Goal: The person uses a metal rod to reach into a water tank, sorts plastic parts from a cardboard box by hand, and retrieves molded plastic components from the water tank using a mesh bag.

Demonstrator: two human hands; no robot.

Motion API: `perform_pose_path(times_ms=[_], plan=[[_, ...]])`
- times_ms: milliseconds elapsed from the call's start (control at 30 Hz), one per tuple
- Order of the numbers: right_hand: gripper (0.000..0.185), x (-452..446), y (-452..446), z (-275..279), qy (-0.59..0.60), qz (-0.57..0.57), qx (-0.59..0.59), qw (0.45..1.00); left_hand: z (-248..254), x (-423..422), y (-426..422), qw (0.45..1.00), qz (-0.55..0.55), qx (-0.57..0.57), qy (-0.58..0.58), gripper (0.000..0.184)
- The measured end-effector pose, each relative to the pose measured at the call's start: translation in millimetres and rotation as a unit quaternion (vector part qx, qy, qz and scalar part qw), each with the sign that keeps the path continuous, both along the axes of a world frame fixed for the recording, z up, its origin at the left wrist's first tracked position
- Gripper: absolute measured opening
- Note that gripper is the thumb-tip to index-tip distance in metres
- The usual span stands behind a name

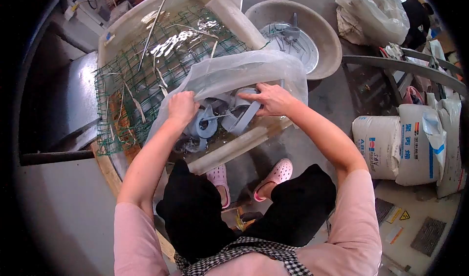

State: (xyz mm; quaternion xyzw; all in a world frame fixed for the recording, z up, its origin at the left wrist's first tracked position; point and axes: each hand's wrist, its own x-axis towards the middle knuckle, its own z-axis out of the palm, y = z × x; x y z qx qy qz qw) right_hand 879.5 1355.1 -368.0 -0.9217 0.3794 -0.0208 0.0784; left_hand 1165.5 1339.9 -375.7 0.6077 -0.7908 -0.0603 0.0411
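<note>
My left hand (182,108) is closed on the edge of a clear plastic bag (229,61), whose mouth spreads wide before me. Inside lie several grey-blue molded plastic parts, among them a round one with a hole (204,124) just right of that hand. My right hand (271,100) reaches into the bag, its fingers around the upper end of a grey plastic part (243,117) with a long flat side. The parts lie close together, and the bag's film partly veils them.
Behind the bag is a water-filled tub (224,5) with green wire mesh (146,80) and a thin rod (154,27) across it. A round basin (330,46) holds grey parts. Printed sacks (376,144) stand at right near a curved metal bar (405,68).
</note>
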Motion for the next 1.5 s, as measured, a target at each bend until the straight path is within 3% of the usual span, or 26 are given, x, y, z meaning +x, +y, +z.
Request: perform_pose_path(times_ms=[167,400,533,600,667,733,800,867,900,1067,1200,1233,1367,1400,1433,1467,1500], plan=[[0.065,-4.7,7.5,9.4,-0.098,-0.073,0.078,0.989,-2.5,3.7,-4.6,1.000,0.004,0.005,0.007,0.020],[0.064,-6.7,3.2,9.2,-0.215,-0.109,0.080,0.967,-10.0,8.1,-8.8,1.000,-0.003,-0.003,0.031,0.018],[0.056,-9.5,3.5,33.0,-0.328,-0.132,0.134,0.926,-18.3,13.9,-12.7,0.998,-0.038,-0.012,0.057,0.018],[0.054,-12.3,1.9,47.6,-0.308,-0.264,0.326,0.854,-21.2,15.3,-13.8,0.996,-0.050,-0.004,0.073,0.016],[0.049,-16.8,-4.6,43.5,-0.348,-0.247,0.265,0.865,-23.3,15.4,-13.4,0.997,-0.050,0.002,0.065,0.015],[0.046,-16.4,-10.3,53.1,-0.502,-0.297,0.320,0.746,-24.1,14.4,-11.6,0.997,-0.052,0.006,0.058,0.015],[0.042,-19.0,-21.4,55.0,-0.498,-0.299,0.298,0.757,-26.3,12.0,-10.6,0.999,-0.032,0.006,0.037,0.014],[0.038,-13.2,-34.8,52.6,-0.590,-0.377,0.335,0.630,-28.0,11.6,-9.1,0.998,-0.037,0.004,0.045,0.013],[0.031,-7.4,-43.2,53.9,-0.617,-0.382,0.342,0.597,-28.3,11.4,-9.7,0.998,-0.039,0.004,0.050,0.013],[0.029,9.9,-106.3,18.5,-0.689,-0.375,0.328,0.527,-28.9,11.7,-8.2,0.997,-0.041,-0.008,0.060,0.013],[0.031,12.7,-122.1,31.0,-0.702,-0.392,0.350,0.480,-24.5,10.3,-9.0,0.998,-0.043,-0.010,0.036,0.013],[0.031,21.6,-128.2,33.3,-0.731,-0.419,0.323,0.430,-26.0,11.4,-8.4,0.998,-0.042,-0.008,0.036,0.013],[0.036,13.3,-147.5,28.7,-0.698,-0.387,0.390,0.459,-17.7,10.5,-4.8,0.999,-0.031,0.018,0.028,0.017],[0.039,1.5,-142.7,37.3,-0.707,-0.346,0.362,0.500,-14.9,-1.4,-8.6,1.000,-0.002,0.029,-0.008,0.021],[0.043,-1.6,-133.1,57.5,-0.611,-0.391,0.295,0.622,-20.3,-2.0,-12.1,0.997,-0.029,0.025,0.072,0.023],[0.043,7.3,-100.4,98.4,-0.570,-0.404,0.247,0.671,-26.0,1.3,-13.4,0.997,-0.029,0.033,0.067,0.025],[0.044,17.6,-112.3,84.1,-0.629,-0.401,0.207,0.633,-57.4,18.0,-19.9,0.993,-0.051,0.023,0.101,0.023]])
